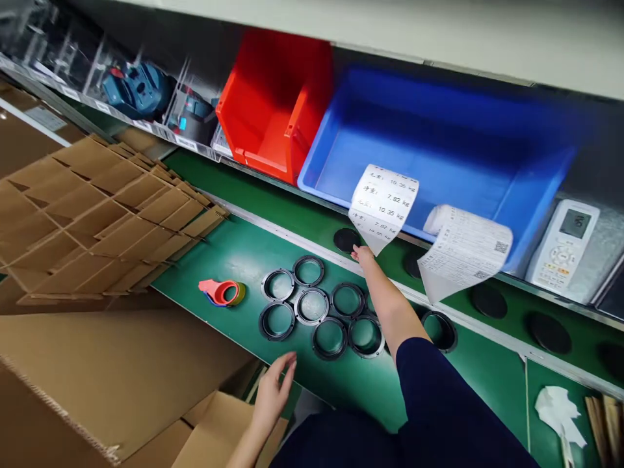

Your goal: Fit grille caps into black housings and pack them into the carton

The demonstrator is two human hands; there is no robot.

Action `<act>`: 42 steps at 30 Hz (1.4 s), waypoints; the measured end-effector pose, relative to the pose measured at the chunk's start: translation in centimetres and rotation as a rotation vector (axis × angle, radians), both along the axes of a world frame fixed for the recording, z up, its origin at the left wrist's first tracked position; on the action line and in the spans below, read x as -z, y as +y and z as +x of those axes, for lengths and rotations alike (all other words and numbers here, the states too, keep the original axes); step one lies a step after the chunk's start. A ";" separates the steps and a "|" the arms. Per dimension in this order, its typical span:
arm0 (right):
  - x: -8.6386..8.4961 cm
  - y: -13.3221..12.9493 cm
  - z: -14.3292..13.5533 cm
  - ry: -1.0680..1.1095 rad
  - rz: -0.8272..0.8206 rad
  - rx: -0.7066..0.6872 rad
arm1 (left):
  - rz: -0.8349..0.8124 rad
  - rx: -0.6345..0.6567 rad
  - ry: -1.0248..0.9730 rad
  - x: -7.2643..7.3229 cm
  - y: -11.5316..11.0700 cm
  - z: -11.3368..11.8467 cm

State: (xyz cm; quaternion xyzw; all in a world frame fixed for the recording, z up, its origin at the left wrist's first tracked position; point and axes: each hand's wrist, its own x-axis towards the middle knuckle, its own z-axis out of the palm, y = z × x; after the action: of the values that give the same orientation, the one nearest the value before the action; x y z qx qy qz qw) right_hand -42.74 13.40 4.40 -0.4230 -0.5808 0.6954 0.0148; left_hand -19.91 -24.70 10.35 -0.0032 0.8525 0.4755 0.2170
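Note:
Reaching forward across the green table, my right hand (362, 254) has its fingers at the edge of a black disc (346, 240), beneath a hanging paper label strip (385, 203). Whether the fingers grip the disc is too small to tell. My left hand (275, 387) hovers by the table's near edge, fingers curled with thumb and index finger close together; nothing shows between them. Between the hands lie several black rings (330, 338) in a cluster. A tape roll with a red holder (221, 291) lies left of them. My right forearm hides part of the cluster.
Cardboard dividers (97, 221) and an open carton (121, 370) stand at the left. A red bin (273, 104), a blue bin (439, 149) and a white remote (565, 244) are on the shelf. More black discs (548, 331) lie along the back; crumpled tissue (558, 413) is at right.

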 end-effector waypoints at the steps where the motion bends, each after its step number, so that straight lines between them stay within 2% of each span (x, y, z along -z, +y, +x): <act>1: 0.0 -0.4 0.0 -0.024 -0.025 0.016 | 0.021 -0.008 0.006 0.1 0.7 -1.8; 3: -0.6 -1.4 0.7 -0.049 -0.066 0.029 | 0.109 -0.044 -0.008 0.4 2.6 -5.1; 5: -1.7 -2.7 2.7 -0.030 -0.113 0.014 | 0.277 -0.126 -0.055 0.6 5.0 -7.9; 8: -3.9 -5.2 8.0 0.026 -0.203 -0.061 | 0.626 -0.290 -0.205 0.3 8.8 -10.8; 9: -4.7 -6.1 10.2 0.040 -0.237 -0.090 | 0.752 -0.303 -0.294 -0.2 9.9 -11.2; 11: -6.2 -7.7 15.1 0.069 -0.302 -0.167 | 1.001 -0.273 -0.469 -1.4 11.4 -11.2; 13: -7.7 -8.7 19.7 0.097 -0.332 -0.284 | 1.204 -0.220 -0.576 -2.9 12.4 -10.0; 15: -9.3 -9.0 23.5 0.127 -0.235 -0.420 | 1.316 -0.188 -0.616 -4.5 13.0 -8.0; 17: -11.0 -8.4 26.0 0.191 0.085 -0.477 | 1.346 -0.170 -0.658 -5.9 13.3 -5.6; 20: -13.3 -6.9 27.9 0.386 0.696 -0.530 | 1.315 -0.186 -0.688 -7.7 13.6 -2.5; 22: -14.5 -6.0 28.5 0.515 0.920 -0.644 | 1.278 -0.200 -0.688 -8.6 13.9 -0.9; 24: -15.1 -5.6 29.1 0.587 1.015 -0.747 | 1.261 -0.203 -0.684 -9.4 14.2 0.4; 27: -15.0 -5.5 29.9 0.616 1.058 -0.810 | 1.269 -0.166 -0.710 -10.2 14.6 2.1; 31: -15.0 -5.6 30.7 0.660 0.929 -0.821 | 1.238 -0.145 -0.763 -10.8 14.7 3.7; 37: -17.1 -5.4 31.8 0.573 0.559 -0.675 | 1.276 -0.187 -0.784 -11.8 15.4 5.0; 42: -17.8 -4.9 33.3 0.558 0.497 -0.582 | 1.321 -0.225 -0.836 -12.1 16.3 5.3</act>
State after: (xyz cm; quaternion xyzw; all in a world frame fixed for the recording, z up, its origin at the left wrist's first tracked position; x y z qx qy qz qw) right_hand -9.40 8.47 22.19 -0.0235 -0.7978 0.5978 0.0755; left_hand -14.57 -8.42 22.49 -0.1382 0.2358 0.8620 0.4269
